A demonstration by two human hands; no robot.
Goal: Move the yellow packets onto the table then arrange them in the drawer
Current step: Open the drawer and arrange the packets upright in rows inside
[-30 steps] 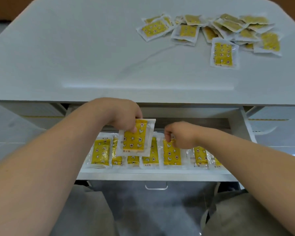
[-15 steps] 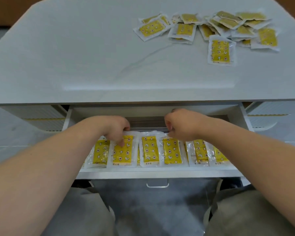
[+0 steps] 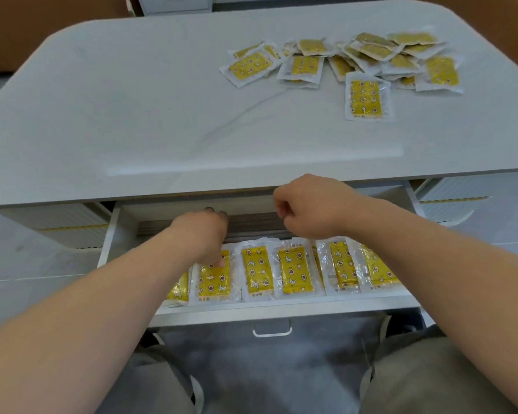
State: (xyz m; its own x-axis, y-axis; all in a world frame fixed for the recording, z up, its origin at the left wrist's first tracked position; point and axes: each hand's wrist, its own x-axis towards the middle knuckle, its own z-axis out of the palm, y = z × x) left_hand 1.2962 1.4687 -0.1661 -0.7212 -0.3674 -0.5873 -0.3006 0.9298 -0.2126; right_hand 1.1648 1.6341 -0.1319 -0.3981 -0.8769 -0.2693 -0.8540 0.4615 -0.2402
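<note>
The open drawer (image 3: 281, 309) under the tabletop holds a row of several yellow packets (image 3: 293, 270) lying flat side by side. My left hand (image 3: 199, 234) reaches into the drawer's left part and covers the top edge of one yellow packet (image 3: 214, 282). Its fingers are curled down and its thumb tip rests on the yellow face. My right hand (image 3: 308, 207) hovers above the middle of the drawer by the table edge, fingers curled, holding nothing. A loose heap of several more yellow packets (image 3: 368, 58) lies on the white table (image 3: 132, 115) at the far right.
One packet (image 3: 367, 97) lies apart in front of the heap. The drawer's metal handle (image 3: 272, 331) points toward my knees. Ribbed white side cabinets (image 3: 66, 225) flank the drawer under the tabletop.
My left hand has laid its packet flat into the drawer's row and stays on its top edge. My right hand has risen off the packets toward the table edge.
</note>
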